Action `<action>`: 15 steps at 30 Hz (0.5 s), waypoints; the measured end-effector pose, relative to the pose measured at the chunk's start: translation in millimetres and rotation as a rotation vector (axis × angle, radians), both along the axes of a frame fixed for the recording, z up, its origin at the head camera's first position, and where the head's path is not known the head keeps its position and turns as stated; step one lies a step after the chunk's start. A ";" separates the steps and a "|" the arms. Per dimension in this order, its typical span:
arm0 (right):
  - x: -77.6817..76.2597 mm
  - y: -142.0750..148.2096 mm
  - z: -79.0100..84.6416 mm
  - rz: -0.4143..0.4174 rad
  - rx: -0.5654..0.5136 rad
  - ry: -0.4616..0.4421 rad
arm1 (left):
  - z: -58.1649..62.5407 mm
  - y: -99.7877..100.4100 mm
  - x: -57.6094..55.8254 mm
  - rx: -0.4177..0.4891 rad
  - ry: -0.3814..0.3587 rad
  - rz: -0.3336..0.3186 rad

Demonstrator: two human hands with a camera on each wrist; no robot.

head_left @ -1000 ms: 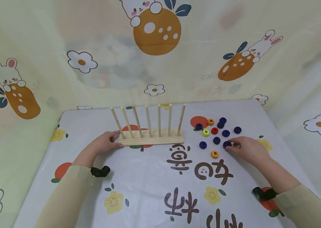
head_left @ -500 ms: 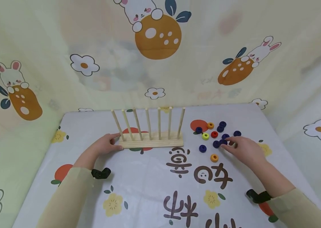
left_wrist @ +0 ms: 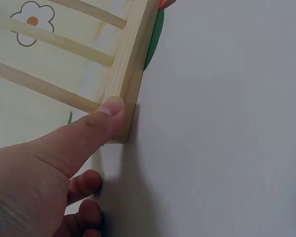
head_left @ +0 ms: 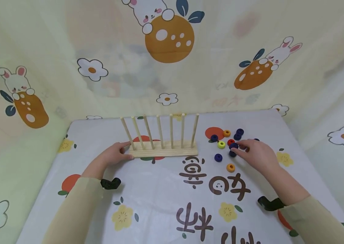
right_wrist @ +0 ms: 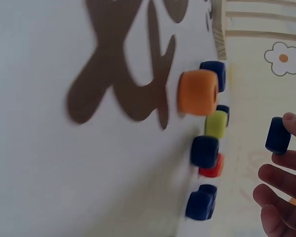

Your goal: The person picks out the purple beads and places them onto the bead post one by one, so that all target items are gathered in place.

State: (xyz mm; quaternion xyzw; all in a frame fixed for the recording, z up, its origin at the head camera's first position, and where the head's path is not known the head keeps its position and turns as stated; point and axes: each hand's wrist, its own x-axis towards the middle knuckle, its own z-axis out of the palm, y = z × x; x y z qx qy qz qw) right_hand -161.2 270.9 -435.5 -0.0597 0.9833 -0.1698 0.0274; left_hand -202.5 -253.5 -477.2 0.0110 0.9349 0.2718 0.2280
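Note:
A wooden peg rack (head_left: 165, 153) with a row of several upright bare pegs stands towards the back of the table. My left hand (head_left: 113, 156) grips its left end; in the left wrist view the thumb (left_wrist: 108, 111) presses on the base's edge. A dark blue bead (right_wrist: 278, 136) is pinched between thumb and fingertip of my right hand (head_left: 260, 155), lifted off the cloth. Below and around it lie loose beads: a red bead (right_wrist: 212, 167), a yellow-green bead (head_left: 221, 145), an orange bead (head_left: 230, 167) and several blue ones, such as one blue bead (head_left: 218, 157).
Another orange bead (head_left: 226, 133) lies further back among the blue ones. A patterned white cloth (head_left: 153, 189) covers the table. Behind the table hangs a printed curtain (head_left: 123, 91). The right hand partly hides one blue bead (head_left: 256, 139).
My right hand has picked a blue bead up off the cloth and carried it left, over the other beads. The left hand keeps its place on the rack.

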 end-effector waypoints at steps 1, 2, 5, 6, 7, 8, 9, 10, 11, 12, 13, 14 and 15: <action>-1.4 -1.9 1.4 -0.003 -0.004 0.006 | -0.5 -0.3 -0.6 0.003 0.002 0.001; -2.5 -4.0 2.9 -0.006 -0.008 0.014 | -0.9 -0.6 -1.2 0.004 0.004 0.002; -4.4 -10.6 7.3 -0.006 -0.019 0.021 | -2.5 -1.9 -2.7 0.002 0.002 0.005; -4.7 -12.9 8.7 -0.003 -0.023 0.019 | -3.1 -2.3 -3.0 0.001 0.000 0.007; -4.7 -15.3 10.4 0.000 -0.028 0.017 | -3.5 -2.6 -3.1 -0.002 -0.002 0.005; -4.7 -17.6 12.0 0.002 -0.034 0.015 | -3.6 -2.8 -2.9 -0.003 -0.006 0.007; -4.8 -19.9 13.7 0.003 -0.039 0.015 | -3.8 -2.9 -3.0 -0.002 -0.005 0.005; -5.1 -21.9 15.5 0.003 -0.040 0.019 | -3.9 -2.7 -2.9 0.000 -0.006 0.008; -5.4 -23.9 17.2 0.001 -0.043 0.021 | -4.2 -2.6 -3.1 0.002 -0.005 0.007; -5.8 -25.7 18.8 0.001 -0.043 0.027 | -4.3 -2.4 -3.3 0.004 -0.005 0.006; -6.2 -27.2 20.2 0.001 -0.042 0.034 | -4.3 -2.4 -3.2 0.003 -0.006 0.006; -6.5 -28.6 21.4 0.003 -0.044 0.040 | -3.6 -2.1 -2.9 0.004 -0.008 0.008; -6.9 -30.0 22.7 0.006 -0.044 0.049 | -2.8 -1.9 -2.5 0.003 -0.009 0.009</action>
